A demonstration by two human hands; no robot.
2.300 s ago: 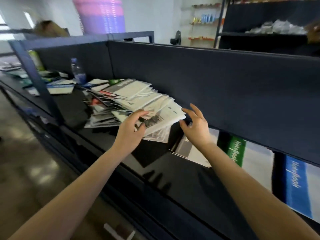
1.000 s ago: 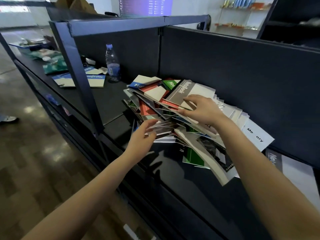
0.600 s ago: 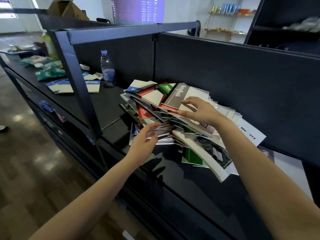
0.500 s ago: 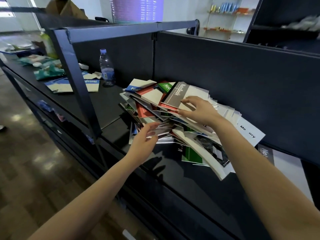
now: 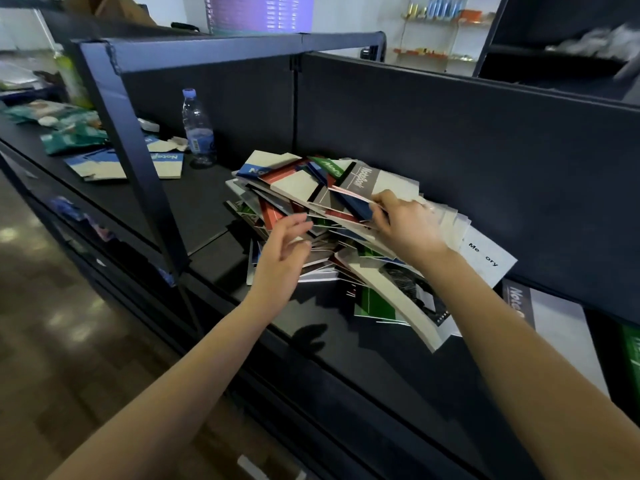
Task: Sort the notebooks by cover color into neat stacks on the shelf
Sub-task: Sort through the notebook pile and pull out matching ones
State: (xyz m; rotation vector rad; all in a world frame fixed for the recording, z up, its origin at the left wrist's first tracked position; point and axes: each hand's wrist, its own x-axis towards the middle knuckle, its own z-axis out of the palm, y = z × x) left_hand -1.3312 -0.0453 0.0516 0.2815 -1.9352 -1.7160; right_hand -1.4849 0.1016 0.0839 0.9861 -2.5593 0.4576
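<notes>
A messy heap of notebooks [image 5: 298,188] with grey, red, green and blue covers lies on the black shelf [image 5: 346,341]. My right hand [image 5: 405,223] rests on top of the heap and pinches the edge of a dark blue notebook [image 5: 356,204], lifting it up from the pile. My left hand [image 5: 282,261] hovers at the heap's front edge, fingers apart, holding nothing. A grey notebook [image 5: 543,310] and a green one [image 5: 632,344] lie flat further right on the shelf.
A dark back panel [image 5: 450,150] rises behind the heap. A shelf post [image 5: 138,168] stands left of it. Beyond the post are a water bottle [image 5: 198,129], blue notebooks [image 5: 162,164] and green packets [image 5: 69,133]. The floor lies below left.
My right hand has closed its fingers on a dark blue notebook and raised its edge out of the pile. My left hand has lifted slightly off the front of the heap.
</notes>
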